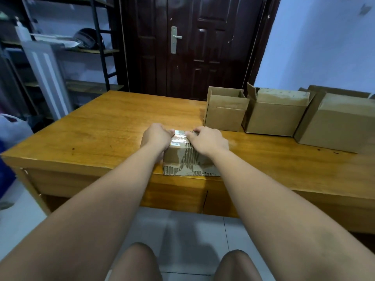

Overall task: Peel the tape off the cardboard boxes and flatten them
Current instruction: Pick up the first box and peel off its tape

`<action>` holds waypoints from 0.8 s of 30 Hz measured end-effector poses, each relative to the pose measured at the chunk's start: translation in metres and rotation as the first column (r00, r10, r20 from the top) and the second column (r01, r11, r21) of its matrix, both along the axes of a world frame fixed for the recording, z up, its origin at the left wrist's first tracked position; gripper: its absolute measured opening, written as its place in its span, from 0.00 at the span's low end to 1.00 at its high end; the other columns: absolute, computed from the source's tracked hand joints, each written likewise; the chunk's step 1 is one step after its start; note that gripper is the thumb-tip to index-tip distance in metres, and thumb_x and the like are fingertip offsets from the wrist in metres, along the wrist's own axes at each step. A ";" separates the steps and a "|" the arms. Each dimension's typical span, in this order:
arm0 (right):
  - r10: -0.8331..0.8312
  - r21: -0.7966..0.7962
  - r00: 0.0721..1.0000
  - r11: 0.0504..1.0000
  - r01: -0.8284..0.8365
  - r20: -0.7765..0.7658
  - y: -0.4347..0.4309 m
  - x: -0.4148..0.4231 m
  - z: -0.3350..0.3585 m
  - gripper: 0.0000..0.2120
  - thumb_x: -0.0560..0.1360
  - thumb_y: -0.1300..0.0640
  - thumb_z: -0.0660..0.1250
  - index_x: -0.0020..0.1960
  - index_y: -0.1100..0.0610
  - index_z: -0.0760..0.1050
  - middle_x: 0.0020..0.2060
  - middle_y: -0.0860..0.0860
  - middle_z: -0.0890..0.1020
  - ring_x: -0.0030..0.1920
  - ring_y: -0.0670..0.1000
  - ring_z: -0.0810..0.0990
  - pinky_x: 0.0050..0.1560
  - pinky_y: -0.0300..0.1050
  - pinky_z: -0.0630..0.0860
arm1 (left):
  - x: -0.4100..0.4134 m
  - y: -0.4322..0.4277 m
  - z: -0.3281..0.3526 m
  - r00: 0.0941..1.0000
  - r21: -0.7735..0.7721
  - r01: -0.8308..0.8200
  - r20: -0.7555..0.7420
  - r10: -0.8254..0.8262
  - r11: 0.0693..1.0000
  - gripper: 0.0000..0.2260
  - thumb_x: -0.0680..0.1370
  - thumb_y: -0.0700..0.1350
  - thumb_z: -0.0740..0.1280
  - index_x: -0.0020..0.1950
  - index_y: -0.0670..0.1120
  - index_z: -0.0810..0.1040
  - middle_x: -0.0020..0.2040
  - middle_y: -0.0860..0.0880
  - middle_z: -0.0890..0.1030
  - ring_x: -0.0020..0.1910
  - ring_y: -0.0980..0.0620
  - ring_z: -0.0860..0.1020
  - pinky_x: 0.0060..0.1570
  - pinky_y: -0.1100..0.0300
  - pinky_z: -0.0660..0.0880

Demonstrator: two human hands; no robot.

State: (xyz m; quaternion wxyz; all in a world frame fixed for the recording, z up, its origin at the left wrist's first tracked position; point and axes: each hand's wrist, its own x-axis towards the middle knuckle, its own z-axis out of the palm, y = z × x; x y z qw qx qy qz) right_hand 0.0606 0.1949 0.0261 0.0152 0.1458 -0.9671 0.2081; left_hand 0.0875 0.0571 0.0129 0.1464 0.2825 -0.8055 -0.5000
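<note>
1. Box [178, 157]: at the desk's [101, 128] near edge, centre. Near face torn, with the corrugation exposed.
2. Tape [179, 136]: shiny strip across the box top, between the hands.
3. Left grip [157, 135]: fingers curled round the box's left top edge, holding it.
4. Right grip [207, 141]: fingers curled at the tape's right end. Cannot tell whether they pinch it.
5. Open boxes [276, 116]: three in a row, far right on the desk.

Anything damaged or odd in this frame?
Yes. The small box gripped by the left hand and right hand has a torn near face: outer paper stripped, corrugated ribs bared, down onto its bottom flap.
</note>
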 end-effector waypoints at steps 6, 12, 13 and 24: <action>-0.035 -0.062 0.999 0.997 0.035 0.001 -0.001 0.003 0.001 0.25 0.82 0.39 0.47 0.68 0.50 0.74 0.67 0.55 0.75 0.73 0.59 0.64 0.66 0.58 0.68 | 0.006 0.012 0.011 0.990 -0.725 0.063 0.133 0.049 0.686 0.05 0.82 0.46 0.60 0.49 0.50 0.74 0.43 0.48 0.78 0.40 0.46 0.74 0.37 0.57 0.68; -0.087 -0.039 0.996 0.995 0.088 0.010 -0.006 0.004 0.003 0.20 0.82 0.42 0.54 0.64 0.49 0.77 0.61 0.54 0.78 0.69 0.57 0.68 0.54 0.51 0.71 | 0.009 0.024 0.024 0.975 -0.947 0.207 0.219 0.022 0.245 0.12 0.78 0.35 0.57 0.58 0.45 0.76 0.52 0.45 0.79 0.47 0.44 0.76 0.38 0.56 0.68; -0.089 -0.041 0.996 0.995 0.090 0.015 -0.006 0.004 0.003 0.20 0.81 0.42 0.55 0.64 0.49 0.77 0.60 0.54 0.79 0.68 0.57 0.69 0.53 0.51 0.71 | 0.008 0.025 0.025 0.974 -0.957 0.220 0.227 0.015 0.191 0.13 0.78 0.36 0.58 0.58 0.45 0.76 0.52 0.45 0.79 0.50 0.44 0.76 0.38 0.56 0.68; -0.053 0.015 0.998 0.999 0.052 0.016 -0.007 -0.003 0.001 0.19 0.82 0.43 0.55 0.66 0.50 0.76 0.69 0.57 0.74 0.76 0.57 0.61 0.73 0.58 0.59 | -0.007 0.027 0.031 0.966 -0.547 0.201 0.248 -0.072 0.812 0.08 0.79 0.46 0.62 0.48 0.43 0.78 0.43 0.46 0.81 0.42 0.47 0.80 0.42 0.56 0.79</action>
